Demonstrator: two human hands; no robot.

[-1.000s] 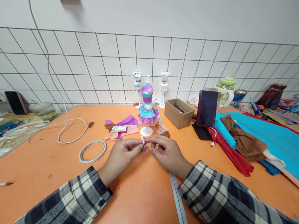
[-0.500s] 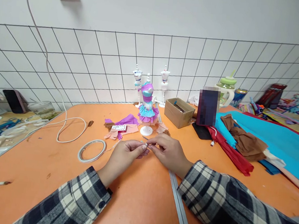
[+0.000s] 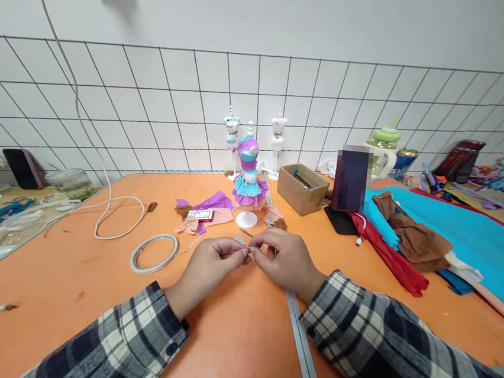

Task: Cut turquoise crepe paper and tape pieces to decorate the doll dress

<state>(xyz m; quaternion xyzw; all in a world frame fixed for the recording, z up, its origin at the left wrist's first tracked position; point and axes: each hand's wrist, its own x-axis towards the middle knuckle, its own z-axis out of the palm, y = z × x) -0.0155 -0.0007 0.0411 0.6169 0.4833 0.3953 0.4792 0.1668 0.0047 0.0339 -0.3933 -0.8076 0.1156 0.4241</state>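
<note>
Tiny white piece [image 3: 249, 247], mostly hidden, is pinched by left fingers [image 3: 234, 258] and right fingers [image 3: 267, 237].

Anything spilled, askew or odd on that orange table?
No spill shows. Crumpled scraps lie loosely beside the dressed mannequin, looking untidy, and a loose strip appears to trail from the tape roll.

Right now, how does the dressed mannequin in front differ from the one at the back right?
The front mannequin wears a ruffled blue and purple skirt; the back-right mannequin is mostly white, without a skirt. The front mannequin looks larger in view; the back-right mannequin stands closer to the tiled wall. Both are upright on white stands.
</note>
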